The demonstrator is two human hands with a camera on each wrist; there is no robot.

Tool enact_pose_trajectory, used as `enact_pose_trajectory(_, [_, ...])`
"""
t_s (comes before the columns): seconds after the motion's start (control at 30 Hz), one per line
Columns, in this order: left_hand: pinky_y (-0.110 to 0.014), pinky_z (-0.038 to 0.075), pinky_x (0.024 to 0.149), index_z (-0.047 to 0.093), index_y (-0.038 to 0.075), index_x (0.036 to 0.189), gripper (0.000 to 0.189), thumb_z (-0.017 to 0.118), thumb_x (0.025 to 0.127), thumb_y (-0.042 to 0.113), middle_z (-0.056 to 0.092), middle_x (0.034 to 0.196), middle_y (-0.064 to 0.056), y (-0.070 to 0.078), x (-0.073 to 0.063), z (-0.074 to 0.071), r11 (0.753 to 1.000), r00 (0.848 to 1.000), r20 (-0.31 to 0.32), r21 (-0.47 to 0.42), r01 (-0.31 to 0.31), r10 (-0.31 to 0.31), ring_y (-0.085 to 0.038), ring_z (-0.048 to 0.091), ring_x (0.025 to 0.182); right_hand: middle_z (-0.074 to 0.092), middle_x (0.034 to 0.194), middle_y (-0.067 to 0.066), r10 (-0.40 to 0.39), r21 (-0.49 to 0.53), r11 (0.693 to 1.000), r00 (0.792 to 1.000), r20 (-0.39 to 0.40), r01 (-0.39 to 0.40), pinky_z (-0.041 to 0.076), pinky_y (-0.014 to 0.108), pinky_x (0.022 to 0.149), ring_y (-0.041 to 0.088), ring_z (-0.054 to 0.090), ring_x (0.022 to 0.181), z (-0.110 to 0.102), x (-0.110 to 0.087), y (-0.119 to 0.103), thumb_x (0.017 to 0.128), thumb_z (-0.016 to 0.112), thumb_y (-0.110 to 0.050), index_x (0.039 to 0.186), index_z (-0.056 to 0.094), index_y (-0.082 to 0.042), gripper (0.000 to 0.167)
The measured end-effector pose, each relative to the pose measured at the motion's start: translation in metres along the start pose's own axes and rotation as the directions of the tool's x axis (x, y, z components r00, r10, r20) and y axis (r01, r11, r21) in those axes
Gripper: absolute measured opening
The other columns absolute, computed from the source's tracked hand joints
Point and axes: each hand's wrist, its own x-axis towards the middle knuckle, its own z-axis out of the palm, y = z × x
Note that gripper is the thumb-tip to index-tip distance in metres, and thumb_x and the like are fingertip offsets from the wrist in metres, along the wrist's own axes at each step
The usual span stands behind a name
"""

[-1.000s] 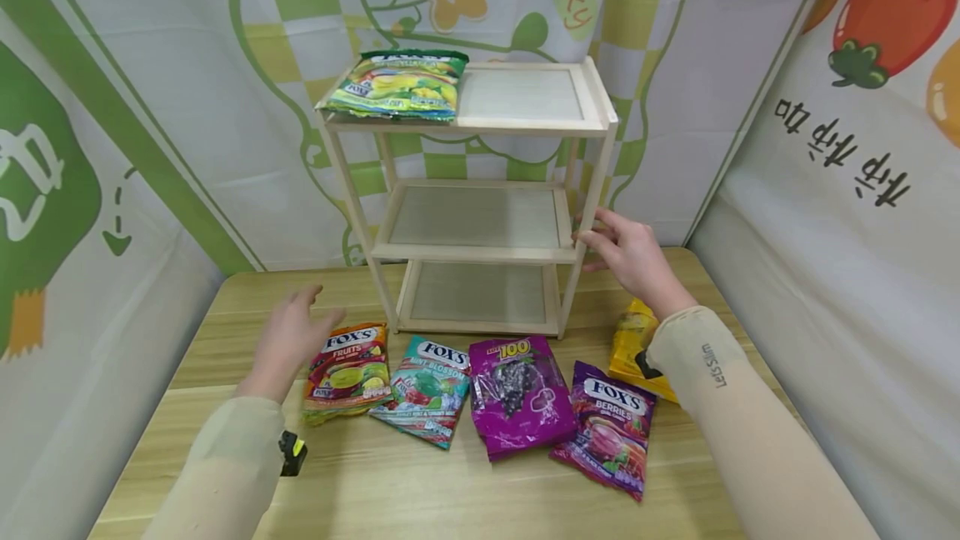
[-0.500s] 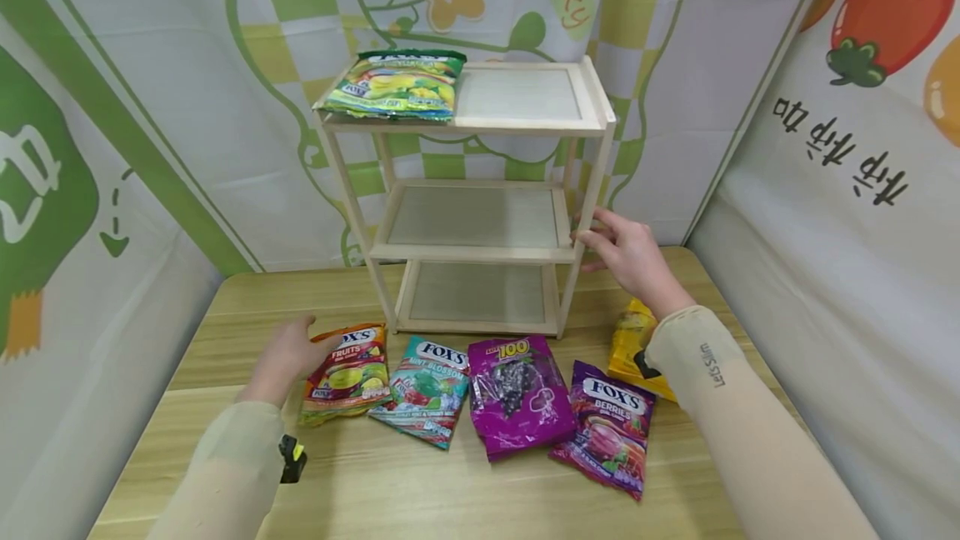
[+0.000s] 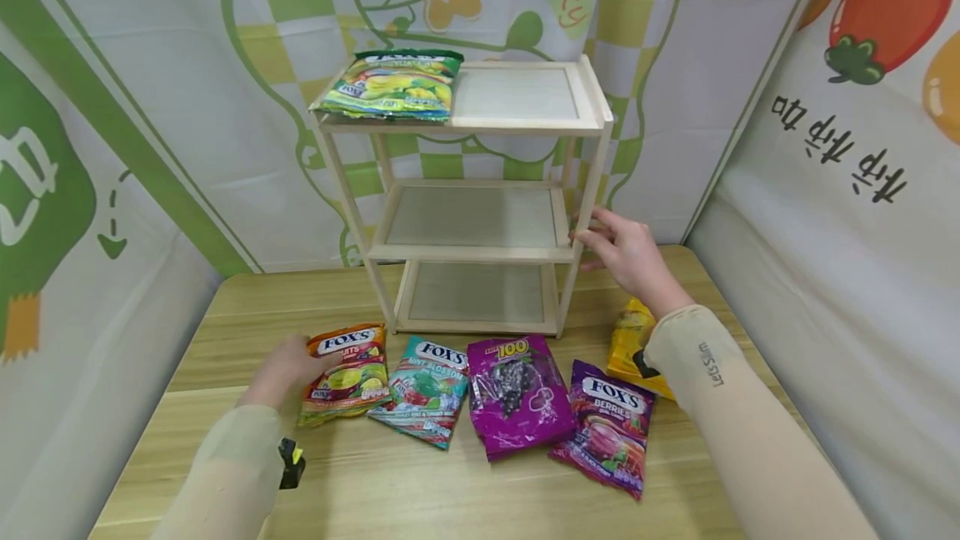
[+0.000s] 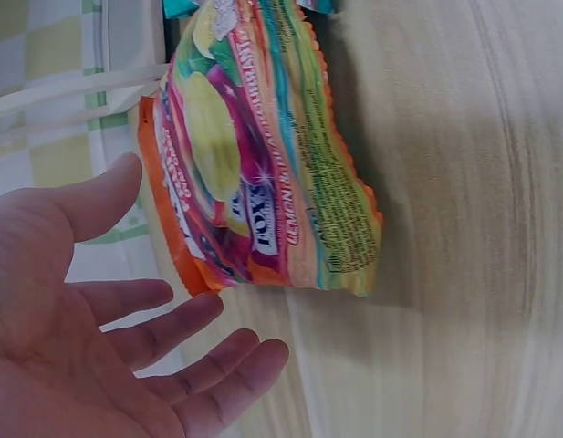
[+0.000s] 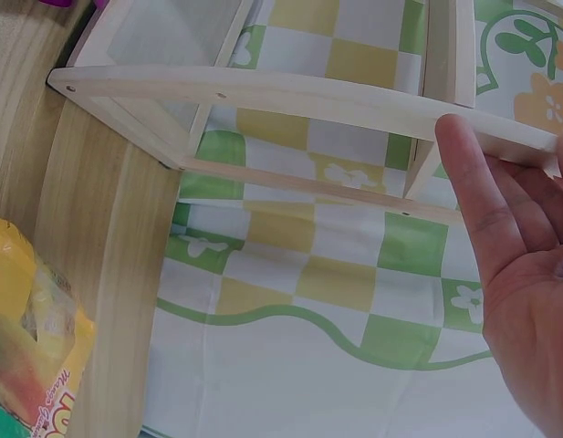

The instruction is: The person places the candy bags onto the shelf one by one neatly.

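Note:
At the left of the table, my left hand (image 3: 285,369) is at the left edge of an orange-red bag of Fox's Fruits candy (image 3: 352,382). In the left wrist view, the left hand's fingers (image 4: 199,315) are spread and loosely bent beside the bag's orange end, not closed round it. My right hand (image 3: 626,252) holds the right front post of a small three-tier wooden shelf (image 3: 472,255) at middle-tier height. One fingertip of the right hand (image 5: 527,237) lies on the post in the right wrist view. A green Fox's candy bag (image 3: 393,86) lies on the top tier's left side.
Right of the Fruits bag lie a teal Mint Blossom bag (image 3: 427,390), a purple grape candy bag (image 3: 517,394) and a purple Berries bag (image 3: 606,427). A yellow candy bag (image 3: 633,344) is partly hidden by the right forearm. Printed cloth walls (image 3: 810,273) surround the table (image 3: 420,498).
My left hand has come down and closer to the Fruits bag's left edge. The right hand stays on the shelf post, and the bags have not visibly shifted.

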Motion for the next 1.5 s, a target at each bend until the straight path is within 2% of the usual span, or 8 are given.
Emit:
enact_pose_trajectory(0.27, [-0.064, 0.050, 0.099, 0.047, -0.024, 0.130, 0.077, 0.064, 0.098, 0.044, 0.056, 0.125, -0.042, -0.007, -0.002, 0.007, 1.000, 0.999, 0.048, 0.009, 0.019, -0.019, -0.054, 0.058, 0.113, 0.066, 0.131, 0.022, 0.001, 0.000, 1.000, 1.000, -0.001, -0.001, 0.064, 0.028, 0.074, 0.035, 0.071, 0.107, 0.000, 0.000, -0.001, 0.109, 0.051, -0.019, 0.149, 0.050, -0.007, 0.043])
enact_pose_trajectory(0.43, [-0.061, 0.052, 0.094, 0.051, -0.022, 0.127, 0.075, 0.066, 0.097, 0.045, 0.062, 0.117, -0.038, -0.014, 0.000, 0.013, 1.000, 0.999, 0.043, 0.010, -0.018, 0.017, -0.047, 0.063, 0.104, 0.066, 0.132, 0.022, 0.002, 0.001, 1.000, 1.000, 0.001, -0.002, 0.064, 0.029, 0.075, 0.036, 0.071, 0.107, 0.000, -0.002, -0.001, 0.109, 0.051, -0.020, 0.150, 0.049, -0.007, 0.043])
enact_pose_trajectory(0.6, [-0.061, 0.053, 0.094, 0.049, -0.024, 0.126, 0.075, 0.067, 0.096, 0.042, 0.061, 0.116, -0.039, -0.014, 0.001, 0.016, 1.000, 1.000, 0.026, -0.010, 0.005, -0.005, -0.046, 0.063, 0.102, 0.066, 0.132, 0.023, -0.001, -0.001, 1.000, 1.000, -0.002, 0.001, 0.064, 0.029, 0.075, 0.037, 0.071, 0.107, 0.000, -0.002, -0.001, 0.109, 0.051, -0.020, 0.150, 0.049, -0.007, 0.043])
enact_pose_trajectory(0.93, [-0.058, 0.054, 0.092, 0.045, -0.025, 0.127, 0.083, 0.067, 0.096, 0.048, 0.059, 0.118, -0.040, -0.010, -0.003, 0.019, 0.998, 0.999, 0.026, -0.035, 0.045, -0.044, -0.044, 0.062, 0.100, 0.066, 0.131, 0.022, -0.004, -0.002, 1.000, 1.000, -0.002, 0.004, 0.064, 0.028, 0.075, 0.036, 0.072, 0.105, 0.000, -0.001, 0.000, 0.109, 0.051, -0.021, 0.150, 0.049, -0.007, 0.043])
enact_pose_trajectory(1.1, [-0.055, 0.057, 0.087, 0.050, -0.023, 0.124, 0.076, 0.068, 0.096, 0.045, 0.062, 0.112, -0.036, -0.015, 0.001, 0.026, 0.998, 0.999, 0.011, -0.049, 0.043, -0.043, -0.038, 0.063, 0.092, 0.066, 0.131, 0.022, -0.001, 0.000, 1.000, 1.000, -0.008, 0.001, 0.064, 0.029, 0.075, 0.036, 0.072, 0.104, 0.001, -0.001, 0.001, 0.109, 0.051, -0.021, 0.149, 0.050, -0.008, 0.042])
enact_pose_trajectory(1.27, [-0.051, 0.059, 0.081, 0.052, -0.022, 0.121, 0.071, 0.069, 0.096, 0.042, 0.064, 0.105, -0.032, -0.017, 0.001, 0.029, 0.993, 0.998, 0.008, -0.103, 0.055, -0.055, -0.035, 0.061, 0.086, 0.066, 0.131, 0.023, -0.004, -0.002, 1.000, 1.000, -0.005, 0.004, 0.064, 0.029, 0.075, 0.036, 0.072, 0.104, 0.001, -0.002, 0.000, 0.109, 0.051, -0.021, 0.149, 0.049, -0.008, 0.043])
enact_pose_trajectory(1.5, [-0.055, 0.055, 0.089, 0.049, -0.024, 0.123, 0.072, 0.070, 0.096, 0.040, 0.061, 0.109, -0.035, -0.018, -0.001, 0.030, 0.985, 0.998, 0.006, -0.161, 0.067, -0.066, -0.037, 0.060, 0.091, 0.066, 0.131, 0.022, -0.009, 0.002, 1.000, 1.000, -0.007, 0.009, 0.064, 0.029, 0.075, 0.036, 0.072, 0.106, 0.001, -0.002, -0.001, 0.109, 0.051, -0.020, 0.149, 0.051, -0.007, 0.042])
